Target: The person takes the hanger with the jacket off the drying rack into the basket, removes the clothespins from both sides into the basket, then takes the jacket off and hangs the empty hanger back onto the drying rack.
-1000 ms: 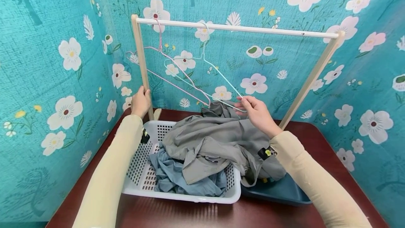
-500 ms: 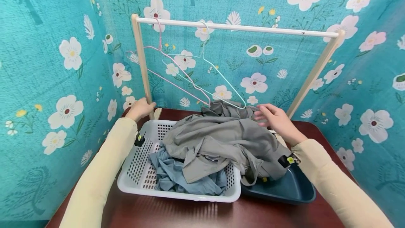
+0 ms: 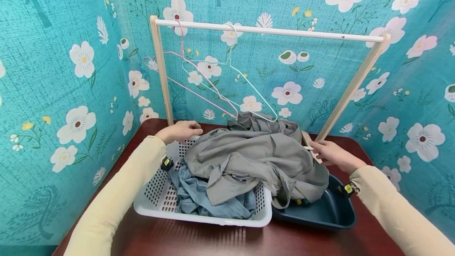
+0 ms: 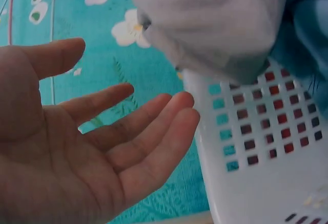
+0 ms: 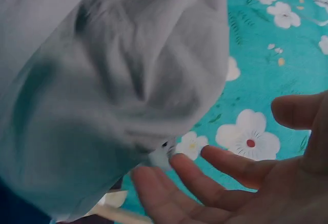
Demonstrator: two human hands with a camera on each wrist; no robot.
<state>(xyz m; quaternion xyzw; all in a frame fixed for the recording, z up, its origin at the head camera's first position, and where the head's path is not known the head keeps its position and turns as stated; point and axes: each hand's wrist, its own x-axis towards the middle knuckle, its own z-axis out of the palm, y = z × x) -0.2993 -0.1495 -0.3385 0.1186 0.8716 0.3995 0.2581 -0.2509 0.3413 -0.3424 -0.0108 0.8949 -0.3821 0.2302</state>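
A grey garment (image 3: 245, 149), apparently a shirt, lies bunched across the white basket (image 3: 199, 220) and the dark blue tub (image 3: 320, 218). Over the basket's back left rim, my left hand (image 3: 179, 130) reaches toward the cloth with loose fingers; the left wrist view shows its palm (image 4: 61, 152) holding nothing. My right hand (image 3: 334, 154) is beside the garment's right end, above the tub's back. In the right wrist view its fingers (image 5: 195, 183) are spread, with fingertips close by the grey cloth (image 5: 154, 55). Blue-grey cloth (image 3: 199, 192) sits underneath in the basket.
A rack with a white rail (image 3: 270, 31) and wooden posts (image 3: 350, 90) stands behind. From the rail hang a pink hanger (image 3: 199, 72) and a mint hanger (image 3: 254, 88), both bare. All stand on a dark red table (image 3: 170, 240) against a flowered teal cloth.
My right hand has let go of the mint hanger and come down to the garment's right side. My left hand has left the rack's left post and moved right, over the basket.
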